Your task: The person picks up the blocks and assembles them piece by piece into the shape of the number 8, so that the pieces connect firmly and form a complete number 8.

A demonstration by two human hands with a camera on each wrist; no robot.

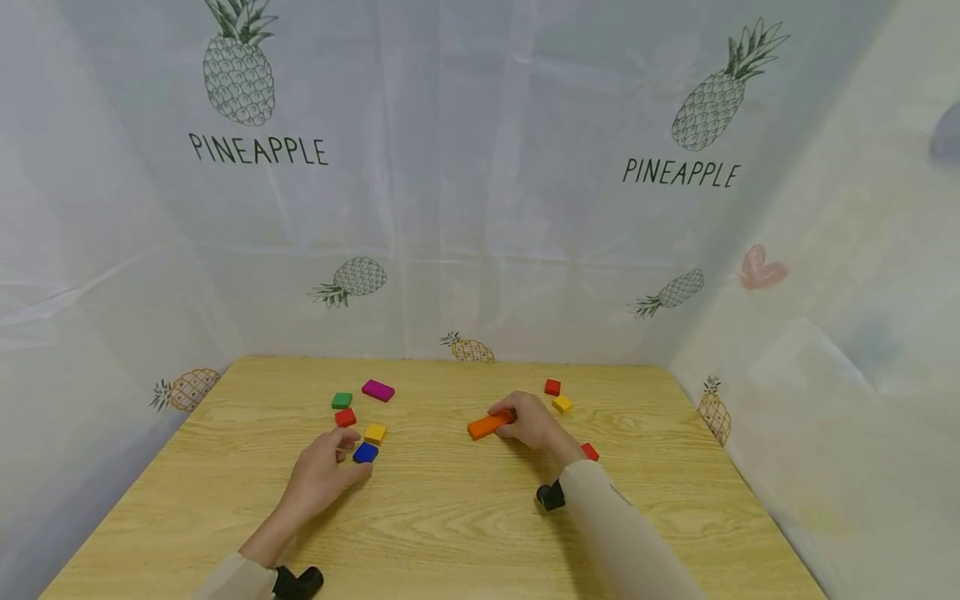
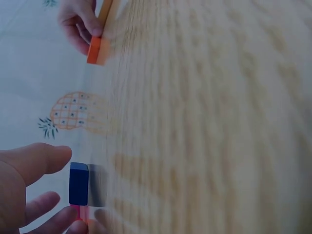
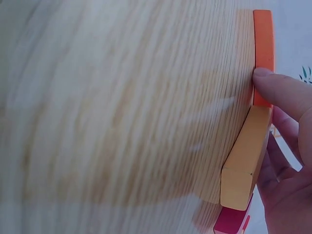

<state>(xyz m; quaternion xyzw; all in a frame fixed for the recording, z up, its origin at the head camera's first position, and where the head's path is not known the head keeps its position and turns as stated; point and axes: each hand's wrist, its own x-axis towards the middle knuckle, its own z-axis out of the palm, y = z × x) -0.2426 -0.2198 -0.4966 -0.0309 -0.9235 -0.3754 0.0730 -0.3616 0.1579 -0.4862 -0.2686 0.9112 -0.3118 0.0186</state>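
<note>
My right hand (image 1: 527, 421) pinches a long orange block (image 1: 486, 426) that lies on the table. In the right wrist view the thumb presses one side of this orange block (image 3: 263, 39). My left hand (image 1: 321, 472) is spread around a small blue block (image 1: 365, 452), thumb on the near side and fingers beyond. In the left wrist view a gap shows between the thumb and the blue block (image 2: 78, 184). Just past the blue block lie a yellow block (image 1: 376, 433) and a red block (image 1: 345, 417).
Farther back on the left are a green block (image 1: 342, 401) and a magenta block (image 1: 378, 390). At the right lie a red block (image 1: 552, 387), a yellow block (image 1: 562, 404) and another red block (image 1: 590, 452), partly behind the right wrist. Pineapple-printed cloth (image 1: 480, 208) walls the wooden table (image 1: 450, 533).
</note>
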